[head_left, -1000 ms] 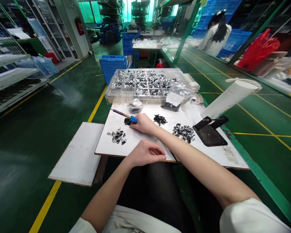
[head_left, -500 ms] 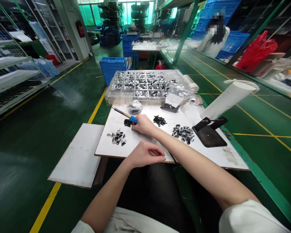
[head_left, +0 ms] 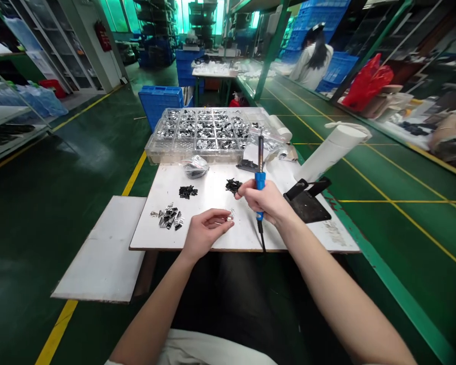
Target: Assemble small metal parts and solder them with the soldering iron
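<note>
My right hand (head_left: 266, 203) grips a soldering iron (head_left: 260, 178) by its blue handle, its tip pointing up and its black cord hanging down. The thumb and forefinger of that hand are at the edge of a pile of small black parts (head_left: 232, 185); whether they hold one I cannot tell. Low over the white tabletop (head_left: 205, 195), my left hand (head_left: 205, 230) pinches a small shiny piece (head_left: 230, 218), too small to name. To its left lie a heap of silver-and-black clips (head_left: 169, 217) and a second black pile (head_left: 188, 191).
A transparent compartment case (head_left: 197, 152) full of metal parts stands at the back, with a plastic bag (head_left: 195, 166) before it. At right are a black iron stand (head_left: 307, 203) and a leaning white tube (head_left: 330, 149). Another person (head_left: 313, 56) sits at the far right.
My right hand has swung from the left black pile to the right one, turning the iron from leftward to upright. My left hand has risen from the table's front edge. The view has shifted right.
</note>
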`<action>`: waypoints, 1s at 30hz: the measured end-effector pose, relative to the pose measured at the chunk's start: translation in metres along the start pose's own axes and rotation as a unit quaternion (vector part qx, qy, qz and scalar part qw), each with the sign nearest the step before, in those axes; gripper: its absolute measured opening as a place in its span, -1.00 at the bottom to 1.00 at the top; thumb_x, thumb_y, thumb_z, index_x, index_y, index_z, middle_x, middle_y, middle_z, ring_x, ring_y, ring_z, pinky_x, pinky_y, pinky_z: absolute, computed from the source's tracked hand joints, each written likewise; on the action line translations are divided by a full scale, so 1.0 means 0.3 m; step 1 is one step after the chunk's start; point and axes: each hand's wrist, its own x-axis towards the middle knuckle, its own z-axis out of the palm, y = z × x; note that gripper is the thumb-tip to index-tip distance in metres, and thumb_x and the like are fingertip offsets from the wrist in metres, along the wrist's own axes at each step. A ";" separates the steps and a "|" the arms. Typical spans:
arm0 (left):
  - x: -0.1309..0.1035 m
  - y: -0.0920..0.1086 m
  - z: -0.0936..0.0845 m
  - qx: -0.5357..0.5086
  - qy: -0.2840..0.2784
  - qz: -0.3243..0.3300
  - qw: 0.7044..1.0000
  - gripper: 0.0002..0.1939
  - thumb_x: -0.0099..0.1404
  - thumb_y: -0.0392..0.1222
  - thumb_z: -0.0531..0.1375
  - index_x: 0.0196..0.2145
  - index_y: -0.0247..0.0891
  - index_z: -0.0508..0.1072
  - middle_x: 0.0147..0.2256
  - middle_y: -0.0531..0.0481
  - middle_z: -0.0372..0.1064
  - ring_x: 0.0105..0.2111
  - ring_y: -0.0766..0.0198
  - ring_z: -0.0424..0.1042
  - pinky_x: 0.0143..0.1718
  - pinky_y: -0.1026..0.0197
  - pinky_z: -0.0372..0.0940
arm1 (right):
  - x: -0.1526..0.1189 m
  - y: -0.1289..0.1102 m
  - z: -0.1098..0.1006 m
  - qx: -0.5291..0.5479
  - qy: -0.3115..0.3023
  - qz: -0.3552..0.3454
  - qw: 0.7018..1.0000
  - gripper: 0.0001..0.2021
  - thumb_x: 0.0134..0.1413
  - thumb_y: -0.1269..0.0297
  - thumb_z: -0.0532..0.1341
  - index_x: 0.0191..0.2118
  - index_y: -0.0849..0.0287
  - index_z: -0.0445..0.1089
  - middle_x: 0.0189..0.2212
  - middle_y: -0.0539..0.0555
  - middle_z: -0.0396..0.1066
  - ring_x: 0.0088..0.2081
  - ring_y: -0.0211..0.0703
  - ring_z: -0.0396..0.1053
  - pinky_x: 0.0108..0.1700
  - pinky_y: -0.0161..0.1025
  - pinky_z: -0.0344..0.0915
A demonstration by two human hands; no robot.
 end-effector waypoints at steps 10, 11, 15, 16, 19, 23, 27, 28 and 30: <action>0.000 0.007 -0.003 -0.030 -0.010 0.007 0.999 -0.74 0.11 -0.22 0.45 -0.21 -0.29 0.65 -0.17 -0.10 0.65 -0.17 0.08 0.64 -0.03 0.14 0.53 | -0.186 0.153 0.003 0.091 0.006 0.054 0.994 -0.66 -0.34 0.15 0.56 -0.44 0.23 0.53 -0.74 -0.12 0.19 -0.73 -0.46 -0.03 -0.70 -0.37 -0.17; 0.001 0.006 -0.004 -0.032 -0.013 0.009 0.999 -0.74 0.10 -0.23 0.46 -0.21 -0.29 0.65 -0.16 -0.09 0.65 -0.17 0.09 0.64 -0.02 0.15 0.54 | -0.187 0.156 0.009 0.084 -0.001 0.049 0.995 -0.65 -0.34 0.15 0.56 -0.40 0.23 0.55 -0.72 -0.09 0.26 -0.71 -0.44 0.01 -0.69 -0.37 -0.12; 0.003 0.002 -0.007 -0.032 -0.027 0.011 0.999 -0.74 0.12 -0.24 0.44 -0.19 -0.28 0.65 -0.12 -0.09 0.63 -0.15 0.10 0.64 0.00 0.15 0.54 | -0.186 0.164 0.017 0.032 0.004 0.029 0.999 -0.61 -0.33 0.14 0.55 -0.30 0.24 0.60 -0.61 0.00 0.40 -0.64 -0.39 0.12 -0.63 -0.34 -0.01; 0.002 0.002 -0.008 -0.030 -0.029 0.007 0.999 -0.74 0.13 -0.25 0.44 -0.19 -0.29 0.65 -0.11 -0.09 0.63 -0.14 0.10 0.64 0.01 0.15 0.54 | -0.187 0.166 0.015 0.016 0.007 0.028 0.999 -0.62 -0.29 0.12 0.54 -0.31 0.24 0.61 -0.64 -0.02 0.37 -0.65 -0.39 0.10 -0.63 -0.33 -0.03; 0.001 0.004 -0.006 -0.026 -0.031 -0.009 0.999 -0.74 0.14 -0.24 0.43 -0.18 -0.30 0.64 -0.11 -0.11 0.63 -0.14 0.08 0.64 0.01 0.13 0.54 | -0.193 0.171 0.005 -0.021 0.011 0.019 1.000 -0.66 -0.17 0.08 0.48 -0.34 0.25 0.61 -0.74 -0.08 0.23 -0.68 -0.40 0.02 -0.64 -0.32 -0.08; 0.001 0.004 -0.003 -0.022 -0.032 -0.013 0.999 -0.74 0.13 -0.24 0.44 -0.19 -0.30 0.65 -0.09 -0.13 0.62 -0.14 0.07 0.64 0.01 0.12 0.54 | -0.205 0.176 0.003 -0.011 0.006 0.021 1.000 -0.67 -0.11 0.07 0.45 -0.31 0.25 0.58 -0.77 -0.13 0.13 -0.69 -0.39 0.00 -0.64 -0.33 -0.11; 0.006 -0.004 -0.006 -0.019 -0.037 -0.018 0.999 -0.74 0.12 -0.22 0.44 -0.20 -0.30 0.65 -0.09 -0.13 0.62 -0.14 0.06 0.64 0.01 0.12 0.53 | -0.216 0.172 0.018 0.006 0.002 0.028 1.000 -0.66 -0.08 0.04 0.43 -0.29 0.24 0.54 -0.76 -0.14 0.13 -0.68 -0.37 0.04 -0.63 -0.34 -0.10; 0.007 -0.007 -0.008 -0.016 -0.037 -0.021 0.999 -0.74 0.12 -0.21 0.44 -0.20 -0.31 0.65 -0.13 -0.13 0.64 -0.14 0.06 0.64 0.01 0.11 0.53 | -0.219 0.168 0.023 0.004 0.000 0.028 1.000 -0.65 -0.07 0.03 0.43 -0.29 0.24 0.53 -0.76 -0.14 0.14 -0.68 -0.37 0.04 -0.63 -0.34 -0.10; 0.010 -0.012 -0.010 -0.011 -0.035 -0.024 0.999 -0.73 0.11 -0.19 0.45 -0.21 -0.31 0.66 -0.20 -0.11 0.65 -0.16 0.05 0.64 0.01 0.10 0.53 | -0.226 0.159 0.032 -0.003 0.006 0.024 1.000 -0.65 -0.06 0.03 0.42 -0.29 0.24 0.53 -0.76 -0.13 0.15 -0.67 -0.36 0.05 -0.62 -0.34 -0.10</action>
